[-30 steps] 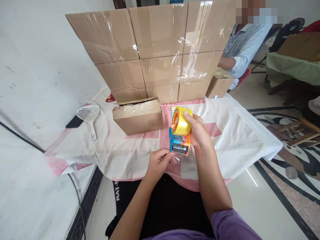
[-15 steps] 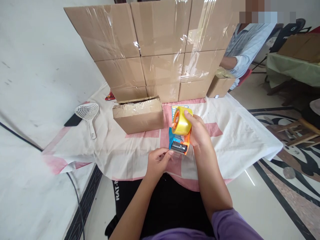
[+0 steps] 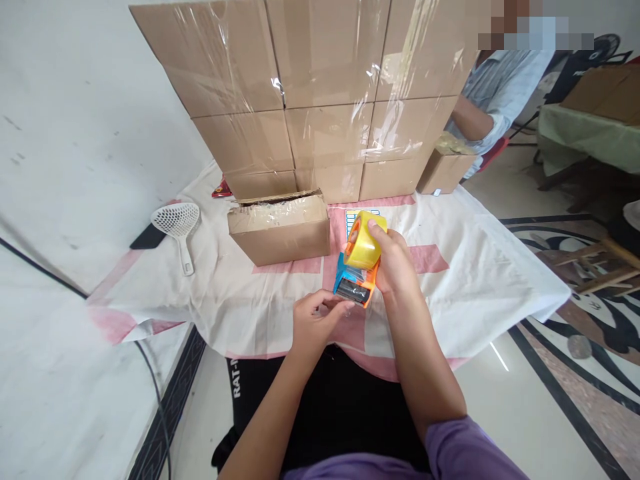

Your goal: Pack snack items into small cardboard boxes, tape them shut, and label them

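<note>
My right hand (image 3: 397, 260) is wrapped round a blue and orange tape dispenser (image 3: 345, 270), with the thumb pressed on its roll of yellow-looking tape (image 3: 369, 247). The dispenser's dark roller points down toward my body. At that roller end, the thumb and forefinger of my left hand (image 3: 317, 320) are closed on the dispenser's lower edge. Whether they also pinch the tape's loose end is too small to make out. Beyond my left hand a cardboard box (image 3: 285, 233) stands on the table, its taped top rough and slightly raised.
A wall of taped cardboard boxes (image 3: 325, 137) rises at the table's back. A white slotted scoop (image 3: 177, 223) lies left, by a dark flat object (image 3: 147, 238). Behind the right side, a person's arm (image 3: 473, 120) is near a small box (image 3: 445, 170). A cloth (image 3: 475, 287) covers the table.
The dispenser's roller end has tilted slightly down and left. My left thumb has slid along beneath the roller, and the forefinger now sits at its blue side.
</note>
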Motion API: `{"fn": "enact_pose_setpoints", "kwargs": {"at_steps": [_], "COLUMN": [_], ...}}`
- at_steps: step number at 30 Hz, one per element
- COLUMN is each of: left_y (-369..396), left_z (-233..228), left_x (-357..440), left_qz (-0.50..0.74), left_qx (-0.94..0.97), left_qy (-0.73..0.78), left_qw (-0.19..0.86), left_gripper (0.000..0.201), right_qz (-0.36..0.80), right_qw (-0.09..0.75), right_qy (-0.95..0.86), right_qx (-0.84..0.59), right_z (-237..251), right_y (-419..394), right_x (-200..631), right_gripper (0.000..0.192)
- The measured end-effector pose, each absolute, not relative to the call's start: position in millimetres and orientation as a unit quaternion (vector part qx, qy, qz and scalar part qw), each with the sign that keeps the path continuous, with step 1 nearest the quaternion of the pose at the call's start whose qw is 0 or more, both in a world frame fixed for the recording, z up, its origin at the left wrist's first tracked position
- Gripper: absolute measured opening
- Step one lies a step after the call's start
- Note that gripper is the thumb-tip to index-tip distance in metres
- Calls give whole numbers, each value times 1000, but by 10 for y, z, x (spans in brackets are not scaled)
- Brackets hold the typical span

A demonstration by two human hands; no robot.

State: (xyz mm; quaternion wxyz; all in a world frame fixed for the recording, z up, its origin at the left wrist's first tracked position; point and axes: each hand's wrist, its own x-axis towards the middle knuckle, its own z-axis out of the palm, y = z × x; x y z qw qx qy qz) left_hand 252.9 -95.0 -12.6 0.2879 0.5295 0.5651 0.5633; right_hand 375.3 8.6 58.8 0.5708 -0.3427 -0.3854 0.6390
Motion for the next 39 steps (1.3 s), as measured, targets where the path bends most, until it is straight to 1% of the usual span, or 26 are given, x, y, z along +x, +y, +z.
{"fn": "enact_pose_setpoints", "kwargs": {"at_steps": [2,4,10,19,23,25,27,30,34,39], "left_y": [-963,-972,-973,-970,-958,-957,-962,-983,-1016,-1024], "left_z": [-144,-149,-121,-162,-160,-146,-128,-104,-68,6], "left_x": [2505,2473,2438,2440,2419,2412,2403,2384,2362,2349], "left_qz": [576,581,551,572,590,590,598,626,617,609], "left_qx": [538,553,597,584,581,575,556,526,533,536], "left_qy": [562,549,538,537,527,532,537,525,517,509], "left_qw": [251,236,227,206,194,197,210,236,260,289], "left_gripper": [18,20,19,17,18,17,17,19,18,24], "right_qz": [651,658,645,635,633,626,595,569,613,612], "right_qw": [569,569,589,595,594,593,598,591,588,605], "right_qy": [-374,-365,-364,-360,-371,-399,-452,-509,-466,-442], "right_qx": [-337,-332,-323,-337,-331,-312,-291,-261,-248,-251], "right_z": [581,576,588,587,588,560,514,431,349,357], "right_y": [79,70,57,35,3,-17,-38,-55,-38,-43], "right_x": [3724,3704,3707,3652,3633,3610,3572,3504,3451,3453], "right_gripper": [40,40,37,42,40,38,36,36,33,27]}}
